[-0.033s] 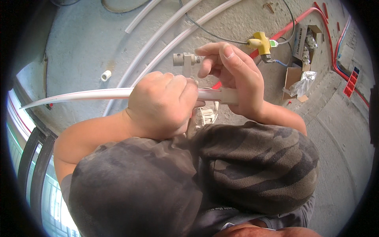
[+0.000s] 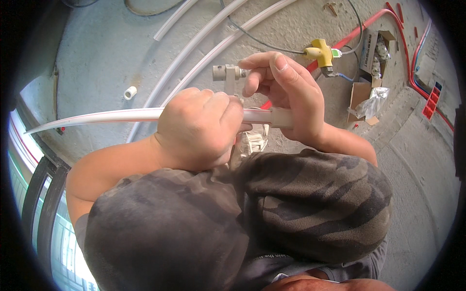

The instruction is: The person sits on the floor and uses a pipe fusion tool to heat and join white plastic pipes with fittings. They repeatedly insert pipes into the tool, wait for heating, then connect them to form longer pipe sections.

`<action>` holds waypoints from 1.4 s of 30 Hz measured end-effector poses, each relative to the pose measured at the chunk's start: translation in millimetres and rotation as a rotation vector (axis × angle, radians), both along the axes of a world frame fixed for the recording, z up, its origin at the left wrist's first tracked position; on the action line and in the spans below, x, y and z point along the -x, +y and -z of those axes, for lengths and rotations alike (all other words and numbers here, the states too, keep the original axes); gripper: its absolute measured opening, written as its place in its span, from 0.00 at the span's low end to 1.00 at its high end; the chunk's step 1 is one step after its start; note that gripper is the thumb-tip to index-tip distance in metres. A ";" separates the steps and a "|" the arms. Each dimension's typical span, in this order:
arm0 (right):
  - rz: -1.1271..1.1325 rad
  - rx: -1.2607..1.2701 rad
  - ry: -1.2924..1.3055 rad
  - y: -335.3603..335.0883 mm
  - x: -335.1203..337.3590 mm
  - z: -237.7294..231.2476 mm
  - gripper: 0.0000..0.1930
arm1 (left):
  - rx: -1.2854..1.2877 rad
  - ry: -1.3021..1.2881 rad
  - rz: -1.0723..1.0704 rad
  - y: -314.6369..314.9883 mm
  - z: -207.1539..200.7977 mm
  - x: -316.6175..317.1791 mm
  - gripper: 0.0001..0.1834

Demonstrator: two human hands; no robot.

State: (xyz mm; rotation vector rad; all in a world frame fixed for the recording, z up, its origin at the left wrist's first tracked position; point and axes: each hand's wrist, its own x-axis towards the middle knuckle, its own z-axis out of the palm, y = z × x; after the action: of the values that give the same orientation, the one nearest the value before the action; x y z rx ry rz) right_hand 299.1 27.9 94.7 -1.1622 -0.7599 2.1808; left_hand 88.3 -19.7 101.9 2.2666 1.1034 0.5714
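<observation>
White pipe (image 2: 111,116) runs from nine to three o'clock through my left fingers (image 2: 219,104), which wrap firmly round it. Toward two o'clock from there, my right fingers (image 2: 259,60) stand half open, loosely curved; whether they touch the pale fitting (image 2: 280,118) on the pipe's end, I cannot tell.

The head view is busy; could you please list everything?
Held pipe: one, white, centre-left
Fitting: one, cream, held pipe's right end
Floor pipes: three, white, upper left
Loose fitting: one, white, left floor
Metal tool: one, grey, upper centre
Splitter: one, yellow, upper right
Cable: at least one, grey, at splitter
Red pipes: several, red, right
Cartons: apparently two, brown, right
Bag: one, clear, by cartons
Block: one, red, far right
Railing: one, dark, left edge
Trousers: one pair, camouflage, bottom
Left hand: one, round held pipe
Right hand: one, at fitting
</observation>
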 end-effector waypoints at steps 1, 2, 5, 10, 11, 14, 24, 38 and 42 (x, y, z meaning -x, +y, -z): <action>0.004 0.013 0.017 0.2 0.2 0.6 0.25 | 0.003 -0.001 0.000 0.5 -0.4 -0.3 0.19; 0.009 0.027 0.035 0.1 0.5 0.7 0.25 | 0.005 -0.001 0.000 1.0 -0.9 -0.6 0.18; 0.065 0.132 0.015 -2.4 1.5 -0.9 0.24 | 0.034 -0.009 0.001 2.8 -0.7 -1.8 0.16; -0.044 0.273 0.001 0.6 -0.5 2.9 0.26 | 0.055 0.010 0.027 3.8 1.2 -1.6 0.12; -0.052 0.315 -0.004 1.2 0.1 2.2 0.26 | 0.060 0.013 0.026 3.7 0.8 -1.6 0.12; -0.039 0.358 0.014 0.2 -1.1 3.2 0.26 | 0.064 0.026 0.034 2.9 0.7 -2.2 0.12; -0.027 0.296 -0.005 -6.7 1.4 10.3 0.26 | 0.091 0.068 0.049 0.5 -0.6 0.0 0.14; 0.047 -0.630 0.012 35.7 14.3 -19.7 0.24 | 0.096 0.058 -0.122 33.3 -96.6 79.5 0.24; -0.003 -1.082 0.148 31.7 7.8 -31.0 0.20 | -0.173 0.018 -0.237 31.4 -120.3 102.3 0.29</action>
State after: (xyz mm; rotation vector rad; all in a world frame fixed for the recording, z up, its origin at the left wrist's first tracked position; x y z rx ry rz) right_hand 291.3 59.6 125.7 -0.4166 -1.5645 1.4143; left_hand -14.0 11.7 222.2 2.3044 1.3911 0.7688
